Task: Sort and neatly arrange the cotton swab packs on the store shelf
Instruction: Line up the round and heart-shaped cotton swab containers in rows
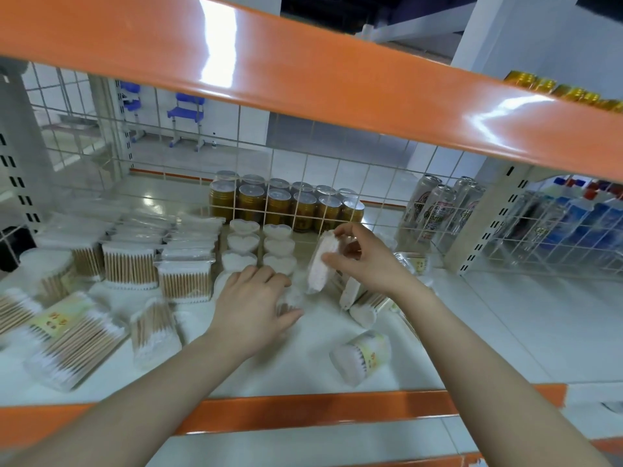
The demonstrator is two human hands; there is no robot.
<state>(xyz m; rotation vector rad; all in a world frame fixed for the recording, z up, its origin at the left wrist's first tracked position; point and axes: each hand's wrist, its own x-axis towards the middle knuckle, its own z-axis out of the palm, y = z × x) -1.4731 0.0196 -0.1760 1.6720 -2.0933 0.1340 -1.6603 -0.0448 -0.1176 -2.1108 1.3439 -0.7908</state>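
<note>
At the front, the orange edge (320,412) of the white shelf (505,332) runs across the view, with both bare forearms reaching over it. Nearest on the shelf, a round tub of cotton swabs (362,357) lies on its side, right of centre. To the left lie flat bags of wooden-stick swabs (72,338) and a small clear pack (153,332).

The left hand (251,305) rests palm down on the shelf, fingers bent over a small clear swab pack (289,303) that shows at its thumb; whether it grips the pack or only covers it cannot be told. The right hand (365,256) is raised just beside it, thumb and fingertips pinching a long clear swab pack (320,264) held upright above the shelf. Below that hand more packs (362,303) lie in a loose heap.

Farther back, upright square boxes of swabs (129,264) stand in a row on the left, and heart-shaped tubs (244,242) sit in two short columns at centre. Behind the wire grid (303,170) stand gold cans (279,203) and taller silver cans (438,210).
</note>
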